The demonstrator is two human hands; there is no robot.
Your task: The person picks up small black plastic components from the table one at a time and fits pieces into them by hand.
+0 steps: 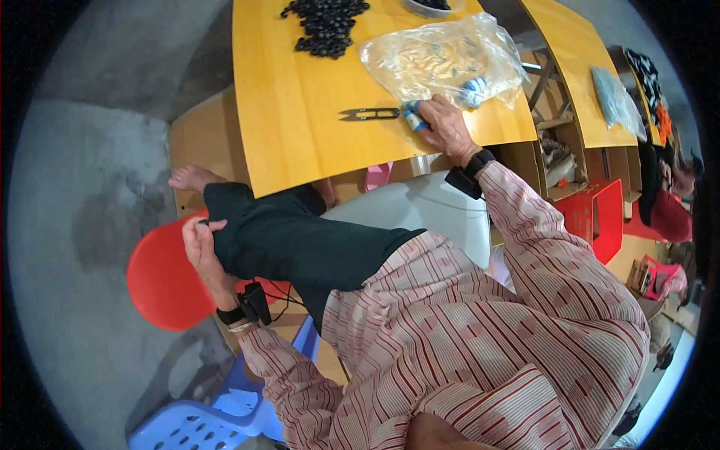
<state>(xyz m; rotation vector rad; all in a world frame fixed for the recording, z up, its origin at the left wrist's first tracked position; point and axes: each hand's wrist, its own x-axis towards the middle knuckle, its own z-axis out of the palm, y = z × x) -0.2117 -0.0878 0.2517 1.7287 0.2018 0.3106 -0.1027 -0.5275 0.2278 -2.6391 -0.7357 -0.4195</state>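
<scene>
My left hand (201,244) is beside my knee at the left, its fingers closed around a small black piece (204,222) that is mostly hidden. On the yellow table (300,127), near its front edge, rests my right hand (446,129). Its fingers are curled on a small blue-and-white bundle (413,117), whose exact kind I cannot make out. Black thread snips (369,115) lie flat just left of this bundle, blades pointing left. A clear plastic bag (427,56) is spread behind my right hand. A second blue-and-white bundle (473,91) shows at the bag's right part.
Small black pieces (328,26) are heaped at the table's far side, near a clear tub (433,7). A red stool (169,274) stands below my left hand, with a blue plastic chair (199,427) nearer. Right of the table are cardboard boxes (562,157) and a red crate (592,217).
</scene>
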